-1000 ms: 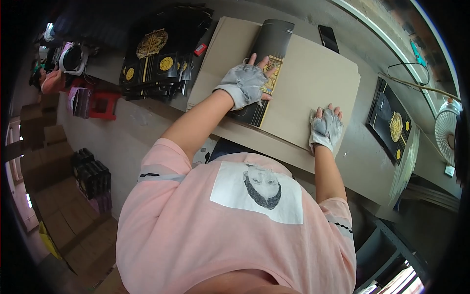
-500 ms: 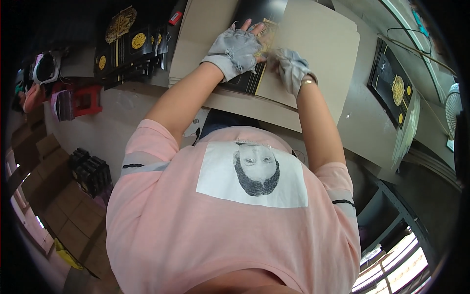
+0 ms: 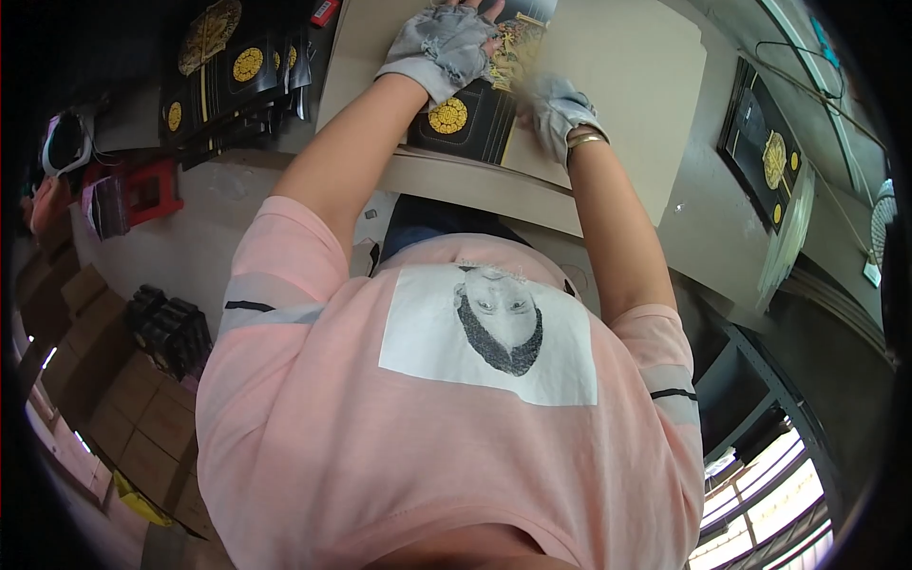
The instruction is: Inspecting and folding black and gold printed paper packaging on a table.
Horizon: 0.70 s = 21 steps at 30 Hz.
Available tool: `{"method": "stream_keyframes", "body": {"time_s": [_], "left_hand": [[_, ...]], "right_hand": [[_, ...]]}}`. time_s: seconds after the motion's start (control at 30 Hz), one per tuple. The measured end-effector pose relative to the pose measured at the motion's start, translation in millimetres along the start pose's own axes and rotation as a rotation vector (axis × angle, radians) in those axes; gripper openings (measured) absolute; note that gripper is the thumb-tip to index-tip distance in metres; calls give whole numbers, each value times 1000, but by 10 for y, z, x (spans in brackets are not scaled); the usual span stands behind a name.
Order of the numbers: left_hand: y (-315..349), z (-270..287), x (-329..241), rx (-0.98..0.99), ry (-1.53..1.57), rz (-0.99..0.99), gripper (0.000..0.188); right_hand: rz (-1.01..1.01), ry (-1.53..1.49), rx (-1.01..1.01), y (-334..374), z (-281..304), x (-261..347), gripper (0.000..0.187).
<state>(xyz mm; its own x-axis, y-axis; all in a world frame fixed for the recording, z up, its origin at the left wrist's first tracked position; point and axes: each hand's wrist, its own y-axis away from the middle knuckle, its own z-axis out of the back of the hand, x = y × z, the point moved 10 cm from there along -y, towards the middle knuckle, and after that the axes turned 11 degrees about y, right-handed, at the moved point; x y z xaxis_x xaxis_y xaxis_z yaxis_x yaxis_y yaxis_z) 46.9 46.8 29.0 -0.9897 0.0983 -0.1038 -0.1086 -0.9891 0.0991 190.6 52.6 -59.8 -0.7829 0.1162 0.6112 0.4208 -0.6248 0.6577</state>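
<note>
Far L: pile of blk cards w/ gold print (image 3: 249,104), red box (image 3: 325,11) nr its R side. Then L hand (image 3: 439,47) in gray cut-finger glove, palm down, fingers spread, pressing flat on the upper L part of a blk/gold sheet (image 3: 483,123), nothing pinched. Sheet lies under that palm & runs out to its R and twd the person. Long axis goes away from the body, far end tipped a bit R & cut by top of view; gold disc sits at near end, ornate gold patch farther up. R hand (image 3: 562,112), same glove, is at the sheet's R long edge; fingers blurred, can't tell how far they're parted or if they hold anything. Sheet's near edge is close to near edge of the beige board (image 3: 638,81) under it; board stretches on R past R hand. Far R: blk/gold panel (image 3: 757,142), well apart, on gray table (image 3: 701,223).
</note>
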Motion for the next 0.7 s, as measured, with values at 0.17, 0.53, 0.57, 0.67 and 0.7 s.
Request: {"method": "stream_keyframes", "body": {"time_s": [0.17, 0.53, 0.57, 0.67, 0.7], "left_hand": [[517, 38, -128, -345, 431, -31, 69], [1015, -710, -151, -236, 187, 145, 77], [1003, -710, -174, -234, 192, 136, 77], [966, -707, -190, -236, 159, 128, 81], [961, -699, -183, -245, 138, 131, 82]], "right_hand": [[175, -25, 9, -507, -127, -410, 36], [-5, -184, 5, -238, -142, -305, 41], [-6, -218, -3, -227, -140, -315, 40], [43, -210, -16, -239, -125, -301, 40], [39, -238, 9, -279, -143, -297, 32]]}}
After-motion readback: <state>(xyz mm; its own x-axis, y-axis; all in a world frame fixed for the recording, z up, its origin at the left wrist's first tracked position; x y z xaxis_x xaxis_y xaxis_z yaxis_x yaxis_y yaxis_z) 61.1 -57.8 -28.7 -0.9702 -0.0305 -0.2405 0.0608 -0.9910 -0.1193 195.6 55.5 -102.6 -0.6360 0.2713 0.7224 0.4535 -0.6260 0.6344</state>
